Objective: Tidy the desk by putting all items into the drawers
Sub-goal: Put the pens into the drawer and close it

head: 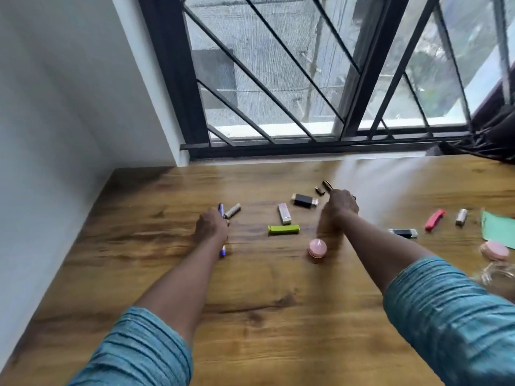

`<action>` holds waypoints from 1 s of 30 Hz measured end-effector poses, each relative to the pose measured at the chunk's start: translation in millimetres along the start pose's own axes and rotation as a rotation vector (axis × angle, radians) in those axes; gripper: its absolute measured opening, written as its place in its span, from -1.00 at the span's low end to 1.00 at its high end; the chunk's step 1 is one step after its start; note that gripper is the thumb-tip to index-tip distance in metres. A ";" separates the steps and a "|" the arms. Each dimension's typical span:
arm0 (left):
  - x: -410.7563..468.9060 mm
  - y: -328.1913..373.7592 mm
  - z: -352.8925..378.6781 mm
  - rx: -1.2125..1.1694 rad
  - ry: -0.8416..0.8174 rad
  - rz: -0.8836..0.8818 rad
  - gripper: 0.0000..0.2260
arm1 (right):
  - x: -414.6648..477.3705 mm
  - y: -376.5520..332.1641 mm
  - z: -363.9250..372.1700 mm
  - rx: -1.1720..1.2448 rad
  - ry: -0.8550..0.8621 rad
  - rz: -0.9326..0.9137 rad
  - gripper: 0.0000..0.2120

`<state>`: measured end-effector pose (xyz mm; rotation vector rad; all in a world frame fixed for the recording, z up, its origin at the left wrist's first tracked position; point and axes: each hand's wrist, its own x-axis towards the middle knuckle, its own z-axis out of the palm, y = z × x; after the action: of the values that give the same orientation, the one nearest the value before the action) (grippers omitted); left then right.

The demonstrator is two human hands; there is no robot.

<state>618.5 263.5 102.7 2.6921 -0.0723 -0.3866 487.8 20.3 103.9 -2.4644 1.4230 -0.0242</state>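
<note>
The left hand [211,225] grips a blue pen [221,210]. I cannot tell if the curled right hand [342,203] holds anything. Between them, a green case [283,229] and pink pot [317,248] wait on the desk [139,246].

Two pink cases [317,248] [497,250], one green tube [283,229]

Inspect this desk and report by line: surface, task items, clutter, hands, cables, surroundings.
Surface: wooden desk, with glare near the window.
Job's things: green case, pink compact, silver lipstick, black tube and red tube lie loose; no drawer in view.
Clutter: green paper at the right edge.
Hands: left hand grips a blue pen; right hand is by small dark tubes, grip unclear.
Cables: nothing seen.
Surroundings: white wall, barred window.
</note>
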 end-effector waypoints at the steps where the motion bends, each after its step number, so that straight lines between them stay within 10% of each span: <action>1: 1.6 -0.2 0.3 0.002 0.007 -0.001 -0.68 | 0.9 -1.3 0.8 -0.001 -0.004 0.003 -0.65; 30: -197.8 -69.2 20.8 -0.351 0.046 -0.054 -0.70 | -219.8 82.3 -1.3 0.240 0.129 -0.168 -0.65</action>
<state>422.2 339.8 107.1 2.3584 0.0756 -0.3203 305.9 168.3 112.6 -2.4087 1.1788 -0.3740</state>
